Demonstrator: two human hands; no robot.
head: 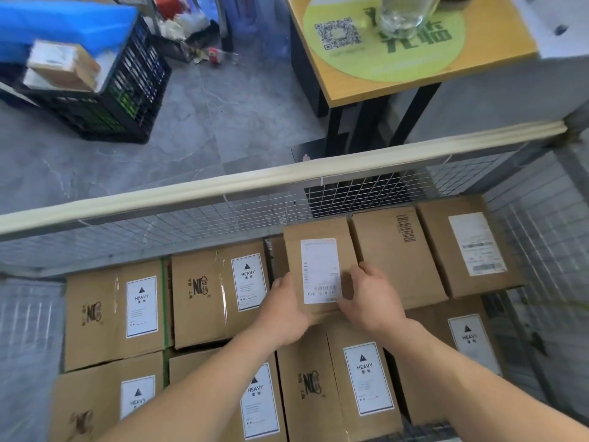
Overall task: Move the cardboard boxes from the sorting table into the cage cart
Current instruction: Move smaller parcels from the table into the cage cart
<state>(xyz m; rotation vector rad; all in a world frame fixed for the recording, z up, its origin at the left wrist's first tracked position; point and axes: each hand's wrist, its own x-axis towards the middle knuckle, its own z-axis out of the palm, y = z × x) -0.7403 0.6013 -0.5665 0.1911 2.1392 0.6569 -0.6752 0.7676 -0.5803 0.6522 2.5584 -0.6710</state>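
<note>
Your bare forearms (pixel 197 387) reach in from the bottom edge, and both grips meet on one small cardboard box (pixel 294 250). Your left grip (pixel 283 309) clasps its left edge with the thumb laid on top, and your right grip (pixel 366 298) curls its fingers over the near right part, partly on the white printed label (pixel 320 266). That box is plain brown corrugated board, oblong, its flat top facing up. It lies inside the cage cart (pixel 191 224), close to the far mesh wall and just beside a brown box with a black barcode (pixel 395 260); whether it already rests on the layer below cannot be told. Around it lie larger taped cartons (pixel 197 298) with white HEAVY labels, packed side to side. The cart's walls are thin wire grid, topped by a pale rounded rail (pixel 287 178). Beyond, on grey veined floor tiles (pixel 207 122), stands a black slatted plastic crate (pixel 127 90), and a wooden surface (pixel 497 43) carries a round green sticker (pixel 350 59) and a clear glass jar (pixel 404 14).
</note>
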